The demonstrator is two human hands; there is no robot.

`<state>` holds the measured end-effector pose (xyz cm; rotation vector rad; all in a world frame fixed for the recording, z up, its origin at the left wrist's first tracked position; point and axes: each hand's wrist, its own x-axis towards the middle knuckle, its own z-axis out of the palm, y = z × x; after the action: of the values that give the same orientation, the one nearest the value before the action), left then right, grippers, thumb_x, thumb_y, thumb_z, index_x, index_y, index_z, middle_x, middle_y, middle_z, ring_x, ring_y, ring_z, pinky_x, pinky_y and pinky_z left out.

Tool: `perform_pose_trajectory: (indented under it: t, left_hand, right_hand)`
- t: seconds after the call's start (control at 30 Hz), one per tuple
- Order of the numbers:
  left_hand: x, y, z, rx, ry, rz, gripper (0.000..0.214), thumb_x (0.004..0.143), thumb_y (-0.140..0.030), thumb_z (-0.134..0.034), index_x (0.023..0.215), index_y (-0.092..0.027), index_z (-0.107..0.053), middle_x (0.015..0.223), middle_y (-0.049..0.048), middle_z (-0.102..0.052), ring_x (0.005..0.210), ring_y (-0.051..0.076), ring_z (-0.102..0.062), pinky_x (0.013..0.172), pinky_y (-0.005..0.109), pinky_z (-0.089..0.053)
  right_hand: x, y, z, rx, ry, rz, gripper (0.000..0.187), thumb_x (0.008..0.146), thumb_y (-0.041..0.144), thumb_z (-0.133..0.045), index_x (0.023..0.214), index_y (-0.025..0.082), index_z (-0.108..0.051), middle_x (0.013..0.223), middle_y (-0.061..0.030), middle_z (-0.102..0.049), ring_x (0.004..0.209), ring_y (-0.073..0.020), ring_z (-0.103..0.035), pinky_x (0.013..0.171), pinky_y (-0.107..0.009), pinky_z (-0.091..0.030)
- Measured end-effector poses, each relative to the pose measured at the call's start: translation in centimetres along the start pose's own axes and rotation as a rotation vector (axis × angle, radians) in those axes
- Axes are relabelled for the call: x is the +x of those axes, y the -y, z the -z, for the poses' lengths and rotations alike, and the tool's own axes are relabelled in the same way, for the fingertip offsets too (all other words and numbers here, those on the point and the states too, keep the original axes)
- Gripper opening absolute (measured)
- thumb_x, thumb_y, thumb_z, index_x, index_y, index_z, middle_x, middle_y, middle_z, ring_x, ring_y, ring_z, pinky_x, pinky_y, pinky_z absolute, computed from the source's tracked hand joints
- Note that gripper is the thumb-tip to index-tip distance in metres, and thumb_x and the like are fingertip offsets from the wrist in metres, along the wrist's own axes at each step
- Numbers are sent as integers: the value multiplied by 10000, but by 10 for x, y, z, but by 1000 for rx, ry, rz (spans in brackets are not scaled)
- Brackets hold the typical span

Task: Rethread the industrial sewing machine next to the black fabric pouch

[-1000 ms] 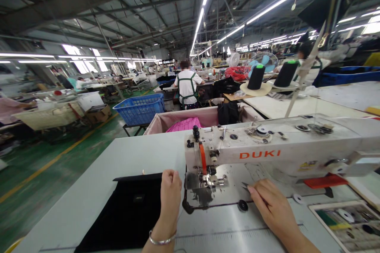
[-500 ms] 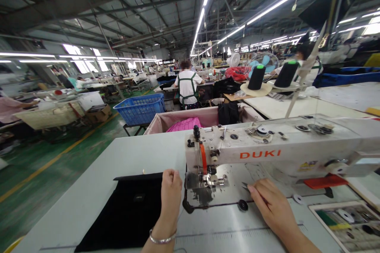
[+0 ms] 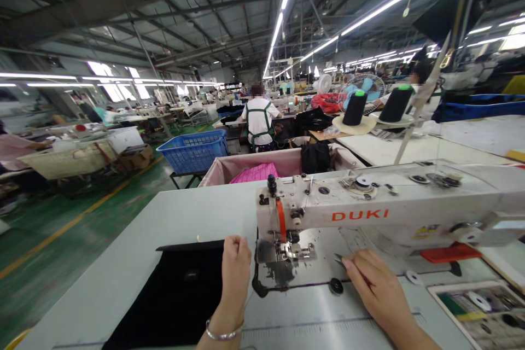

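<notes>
A black fabric piece with a small label lies flat on the pale table left of the sewing machine. At its right edge, my left hand is closed with the fingers curled over the fabric's upper corner; the fingertips are hidden. My right hand rests on the machine bed, closed around small thread snips whose pointed metal tips face left, towards the presser foot. A black bobbin sits just in front of those tips.
A parts tray with bobbins stands at the right edge. Behind the table are a pink fabric-lined bin and a blue basket. Two black thread cones stand behind the machine. A co-worker sits farther back.
Both hands stay almost where they were. The tips of the snips look closer together than before.
</notes>
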<state>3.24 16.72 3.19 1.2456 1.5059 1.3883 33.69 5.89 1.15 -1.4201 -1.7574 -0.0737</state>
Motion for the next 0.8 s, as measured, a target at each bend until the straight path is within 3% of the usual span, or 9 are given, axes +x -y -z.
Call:
perform_pose_trajectory:
  t: [0.8]
  left_hand:
    - [0, -2, 1, 18, 33, 20, 279, 949, -486, -499, 891, -214, -469, 555, -77, -431, 495, 122, -408, 482, 231, -336]
  right_hand:
    - [0, 0, 0, -10, 2, -15, 219, 986, 295, -529, 778, 227, -524, 739, -23, -540, 747, -197, -538, 718, -372, -442]
